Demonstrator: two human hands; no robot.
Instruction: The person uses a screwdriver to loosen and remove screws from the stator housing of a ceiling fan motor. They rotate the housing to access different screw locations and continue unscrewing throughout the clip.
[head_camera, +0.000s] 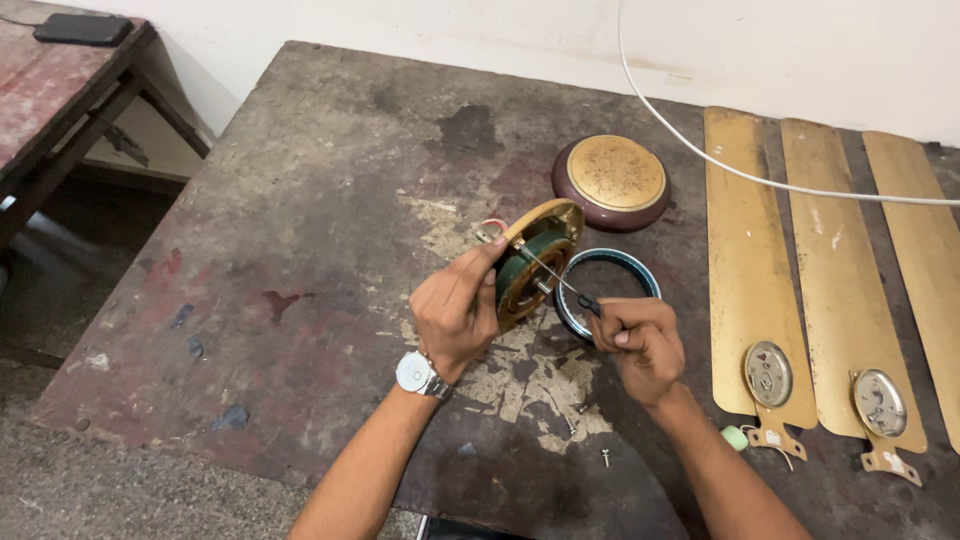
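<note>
A round fan motor plate (535, 262), gold-rimmed with green windings, is held tilted above the middle of the worn table (300, 200). The left hand (455, 310) grasps its rim; the right hand (640, 340) is clenched on a screwdriver (560, 280) whose tip meets the plate's centre. This looks like screw work; steady alignment matters. Loose screws (590, 435) lie near the front edge.

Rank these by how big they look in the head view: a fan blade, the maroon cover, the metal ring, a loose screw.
1. Fan blade, clearly largest.
2. Maroon cover and metal ring look about alike; the ring is partly hidden by the right hand, so no ranking between them.
3. Loose screw, smallest.
</note>
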